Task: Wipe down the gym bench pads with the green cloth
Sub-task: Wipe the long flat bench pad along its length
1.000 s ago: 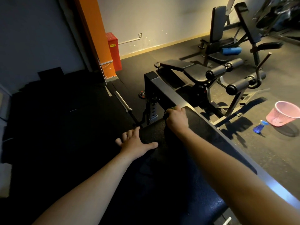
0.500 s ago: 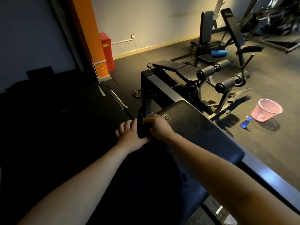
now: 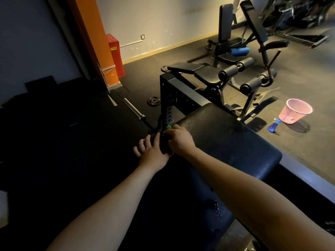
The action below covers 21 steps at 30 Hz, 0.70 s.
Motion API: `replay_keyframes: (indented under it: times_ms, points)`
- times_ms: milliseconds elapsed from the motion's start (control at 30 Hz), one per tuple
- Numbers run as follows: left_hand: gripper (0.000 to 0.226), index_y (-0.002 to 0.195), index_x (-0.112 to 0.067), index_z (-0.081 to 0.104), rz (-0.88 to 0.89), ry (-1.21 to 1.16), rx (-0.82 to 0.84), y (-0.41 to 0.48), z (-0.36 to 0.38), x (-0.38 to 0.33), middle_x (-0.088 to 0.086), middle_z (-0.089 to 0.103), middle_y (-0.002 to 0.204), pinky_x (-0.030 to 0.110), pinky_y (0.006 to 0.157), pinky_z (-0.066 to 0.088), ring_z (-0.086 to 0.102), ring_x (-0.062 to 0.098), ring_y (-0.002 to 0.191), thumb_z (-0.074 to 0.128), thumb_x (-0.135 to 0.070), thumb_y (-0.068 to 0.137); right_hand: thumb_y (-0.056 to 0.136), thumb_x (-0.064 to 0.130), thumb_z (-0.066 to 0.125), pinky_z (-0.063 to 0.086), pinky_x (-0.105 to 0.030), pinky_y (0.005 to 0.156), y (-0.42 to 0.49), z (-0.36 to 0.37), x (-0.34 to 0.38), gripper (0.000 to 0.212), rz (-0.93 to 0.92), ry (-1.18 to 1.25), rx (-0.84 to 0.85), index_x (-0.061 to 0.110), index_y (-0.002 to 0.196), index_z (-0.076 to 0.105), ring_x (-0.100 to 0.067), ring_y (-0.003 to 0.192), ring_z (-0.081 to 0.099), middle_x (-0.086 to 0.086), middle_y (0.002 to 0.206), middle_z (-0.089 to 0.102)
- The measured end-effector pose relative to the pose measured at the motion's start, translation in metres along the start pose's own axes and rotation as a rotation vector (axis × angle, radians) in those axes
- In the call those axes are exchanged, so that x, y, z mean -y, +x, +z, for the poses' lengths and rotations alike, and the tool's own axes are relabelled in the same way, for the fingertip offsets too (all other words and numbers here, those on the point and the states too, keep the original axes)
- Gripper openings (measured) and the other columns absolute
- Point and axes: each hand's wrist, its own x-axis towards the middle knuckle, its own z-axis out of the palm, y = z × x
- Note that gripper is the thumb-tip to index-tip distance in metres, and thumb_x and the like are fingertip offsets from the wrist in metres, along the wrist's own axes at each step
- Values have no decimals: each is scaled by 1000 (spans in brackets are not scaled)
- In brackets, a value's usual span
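While the right hand (image 3: 179,140) curls its fingers over the green cloth (image 3: 169,127) at the far left corner of the bench pad (image 3: 226,142), only a small bright scrap of the cloth peeks out past the knuckles; the rest is hidden under the hand. The left hand (image 3: 152,151) lies just beside it, fingers loosely stretched and a little spread over the dark left edge of the pad, gripping nothing, its thumb side touching the right hand.

A red box (image 3: 116,55) beside the orange pillar (image 3: 96,42) bears a yellow label (image 3: 113,48), its writing too small to read. On the floor to the right, a blue spray bottle (image 3: 273,125) stands just beside a pink basket (image 3: 294,111); any label on the bottle cannot be made out.
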Motion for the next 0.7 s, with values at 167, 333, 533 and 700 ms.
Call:
replay_keyframes:
  times_ms: [167, 333, 533, 700]
  points:
    - [93, 159, -31, 4, 77, -20, 5, -3, -2, 7, 8, 2, 166, 57, 118, -3, -4, 35, 151, 49, -71, 89, 91, 13, 56, 50, -42, 94, -10, -9, -7, 40, -52, 11, 16, 26, 127, 66, -24, 117, 51, -4, 123, 54]
    - [108, 159, -23, -5, 65, -23, 4, 0, -2, 9, 6, -1, 167, 57, 118, 0, -4, 33, 151, 45, -81, 83, 96, 15, 47, 44, -44, 99, 14, -22, -35, 42, 284, 36, -212, 28, 134, 60, -30, 120, 41, -6, 130, 49]
    - [108, 159, -22, -1, 103, -38, -68, 1, 7, 12, 8, 3, 165, 56, 117, 1, -2, 33, 150, 56, -73, 82, 91, 10, 48, 41, -39, 93, 4, 5, 4, 43, 140, 69, -41, 28, 126, 66, -28, 116, 42, -4, 126, 53]
    - [99, 159, -23, -4, 124, -52, 4, -4, -2, 12, 9, -1, 167, 56, 118, 0, -7, 33, 151, 61, -44, 87, 87, 10, 50, 43, -37, 93, -15, 7, 14, 44, 35, 43, 68, 24, 125, 68, -29, 115, 50, -8, 119, 58]
